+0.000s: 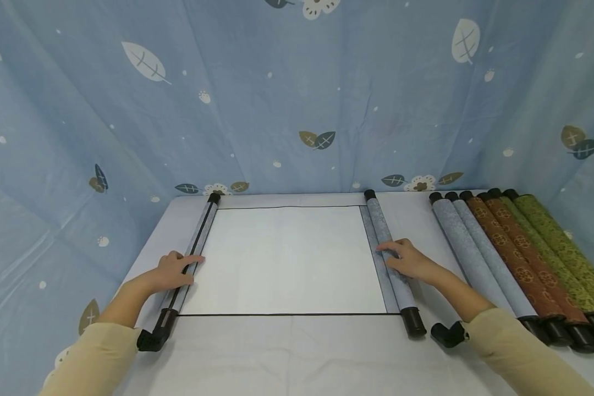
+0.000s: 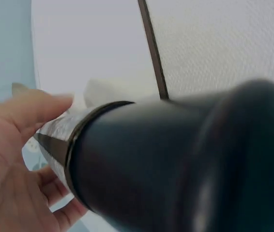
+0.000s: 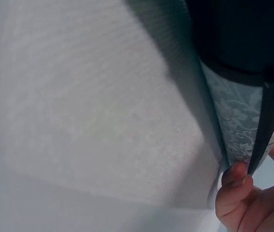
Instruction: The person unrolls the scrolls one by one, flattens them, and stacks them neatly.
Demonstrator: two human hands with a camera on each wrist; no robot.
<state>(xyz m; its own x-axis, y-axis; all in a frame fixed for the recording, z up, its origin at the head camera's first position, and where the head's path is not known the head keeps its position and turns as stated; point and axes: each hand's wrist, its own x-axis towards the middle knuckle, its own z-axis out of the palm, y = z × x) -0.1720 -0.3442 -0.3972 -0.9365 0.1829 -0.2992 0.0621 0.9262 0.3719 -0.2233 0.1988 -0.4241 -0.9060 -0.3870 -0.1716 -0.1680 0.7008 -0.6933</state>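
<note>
A white tabletop is carrying everything here, running back to a blue leaf-print curtain. An unrolled scroll is lying flat across its middle, its white sheet stretching between a thin rod at the left and a thicker grey-blue roll at the right, both ending in black caps. Six rolled scrolls are lying side by side along the right edge, touching one another: two grey-blue, two brown, two green.
</note>
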